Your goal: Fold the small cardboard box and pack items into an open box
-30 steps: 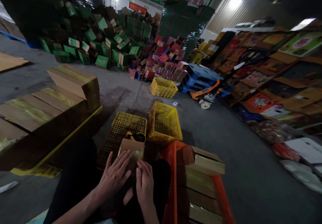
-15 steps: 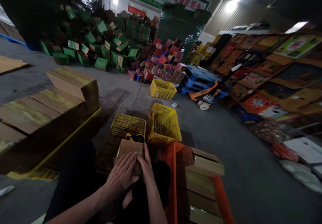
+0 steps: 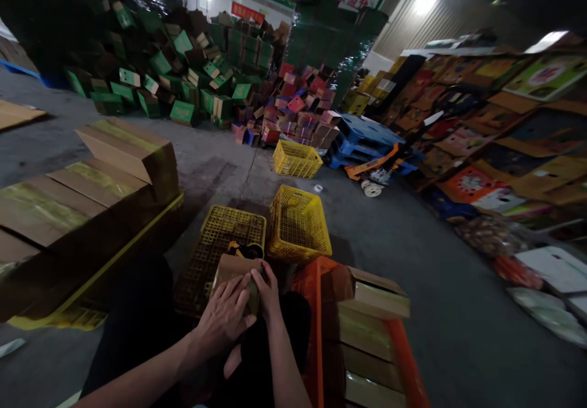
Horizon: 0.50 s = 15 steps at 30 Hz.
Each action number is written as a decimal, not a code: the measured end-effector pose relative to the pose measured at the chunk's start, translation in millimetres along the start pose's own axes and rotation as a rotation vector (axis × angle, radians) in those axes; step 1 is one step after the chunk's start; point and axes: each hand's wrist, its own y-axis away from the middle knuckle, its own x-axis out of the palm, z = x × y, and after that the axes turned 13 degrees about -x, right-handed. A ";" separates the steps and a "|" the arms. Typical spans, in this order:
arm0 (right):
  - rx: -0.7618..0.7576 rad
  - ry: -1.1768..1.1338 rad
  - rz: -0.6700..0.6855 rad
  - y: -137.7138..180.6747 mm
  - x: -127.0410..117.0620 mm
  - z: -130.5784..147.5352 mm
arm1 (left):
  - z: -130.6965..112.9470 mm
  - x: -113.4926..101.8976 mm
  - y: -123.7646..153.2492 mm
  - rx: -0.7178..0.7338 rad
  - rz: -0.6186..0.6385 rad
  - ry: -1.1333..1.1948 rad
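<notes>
A small cardboard box [image 3: 237,265] stands in front of me at the near end of an upturned yellow crate [image 3: 233,219]. My left hand [image 3: 224,313] lies flat across its top, fingers stretched out. At the box's right edge is my right hand [image 3: 268,290], its thumb side on the top and its fingers bent round the corner. Just behind the box, a yellow and black tape dispenser [image 3: 246,249] rests on the crate. The box's lower part is hidden by my hands and dark clothing.
To the right, an orange crate [image 3: 315,310] holds several taped boxes. Taped cartons [image 3: 98,178] fill a yellow crate at left. Beyond stand two yellow crates [image 3: 300,221], a pallet jack [image 3: 373,166], blue pallets [image 3: 362,133] and heaps of green boxes [image 3: 183,112].
My right hand has drawn its fingers in and bent them more at the box's corner. My left hand has shifted slightly on the top. The view has tilted a little.
</notes>
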 end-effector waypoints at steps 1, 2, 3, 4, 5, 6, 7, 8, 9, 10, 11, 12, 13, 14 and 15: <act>0.007 -0.006 0.015 -1.5 -1.5 0.2 | 0.3 0.1 -0.2 0.002 0.000 -0.001; 0.014 -0.011 0.030 -3.1 -2.8 0.7 | 0.8 0.5 0.0 0.007 -0.003 -0.005; 0.022 -0.014 0.043 -4.9 -3.8 1.4 | 1.6 1.1 0.7 0.014 -0.009 -0.014; 0.029 -0.013 0.052 -6.9 -4.4 2.3 | 2.3 1.8 1.8 0.022 -0.015 -0.029; 0.035 -0.005 0.053 -9.0 -4.9 3.4 | 3.0 2.5 3.0 0.032 -0.019 -0.045; 0.035 0.007 0.054 -11.2 -5.1 4.9 | 3.6 3.2 4.3 0.040 -0.025 -0.062; 0.031 0.023 0.051 -13.1 -5.3 6.8 | 4.1 3.8 5.5 0.047 -0.030 -0.077; 0.022 0.042 0.047 -14.7 -5.4 9.4 | 4.5 4.5 6.5 0.050 -0.034 -0.089; 0.012 0.059 0.045 -15.5 -5.6 12.7 | 4.8 5.1 7.3 0.051 -0.037 -0.097; 0.006 0.068 0.049 -15.4 -5.9 16.7 | 5.0 5.8 7.9 0.048 -0.039 -0.101; 0.009 0.058 0.065 -14.2 -6.3 21.4 | 5.3 6.5 8.2 0.045 -0.041 -0.104; 0.022 0.029 0.088 -12.1 -6.7 26.3 | 5.6 7.2 8.3 0.043 -0.042 -0.105; 0.045 -0.022 0.122 -9.1 -7.1 31.1 | 6.0 7.8 8.2 0.040 -0.043 -0.105; 0.067 -0.079 0.155 -5.7 -7.4 35.2 | 6.4 8.3 8.0 0.037 -0.043 -0.105; 0.080 -0.124 0.176 -2.2 -7.6 38.4 | 6.8 8.5 7.7 0.035 -0.041 -0.104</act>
